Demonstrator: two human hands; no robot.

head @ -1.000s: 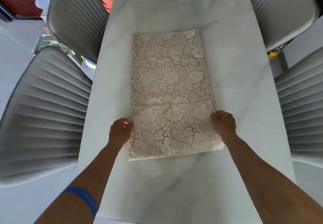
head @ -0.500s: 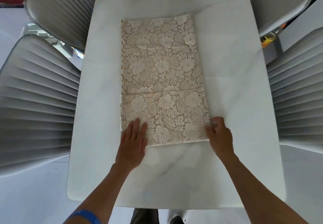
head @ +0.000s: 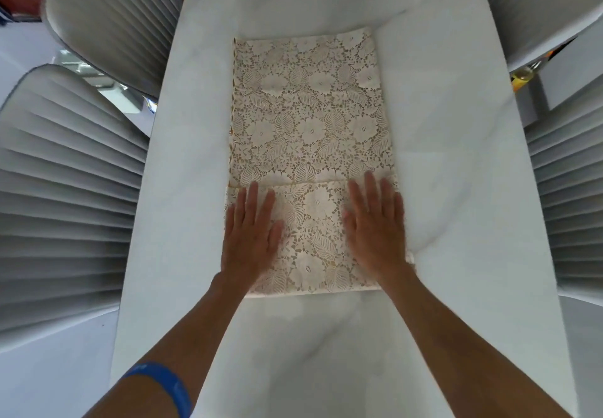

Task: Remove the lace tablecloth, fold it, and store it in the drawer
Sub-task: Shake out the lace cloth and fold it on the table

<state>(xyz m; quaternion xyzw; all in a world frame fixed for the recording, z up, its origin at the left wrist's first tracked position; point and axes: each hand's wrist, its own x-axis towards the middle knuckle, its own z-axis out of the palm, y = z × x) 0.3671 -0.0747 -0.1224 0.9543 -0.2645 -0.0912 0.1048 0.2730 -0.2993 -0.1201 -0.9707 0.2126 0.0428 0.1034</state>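
The cream lace tablecloth lies folded into a long rectangle on the white marble table. Its near end is folded over, and the fold's edge runs across at about two thirds of its length. My left hand rests flat, fingers spread, on the left part of that folded end. My right hand lies flat on the right part, its fingertips reaching just past the fold edge. Neither hand grips the cloth. No drawer is in view.
Grey ribbed chairs stand close along both sides: two on the left and two on the right. A yellow object shows between the right chairs. Bare marble lies between the cloth and the table's near edge.
Both hands let go of the cloth's side edges and moved onto its folded near end, first the left, then the right. They now lie flat with fingers spread.
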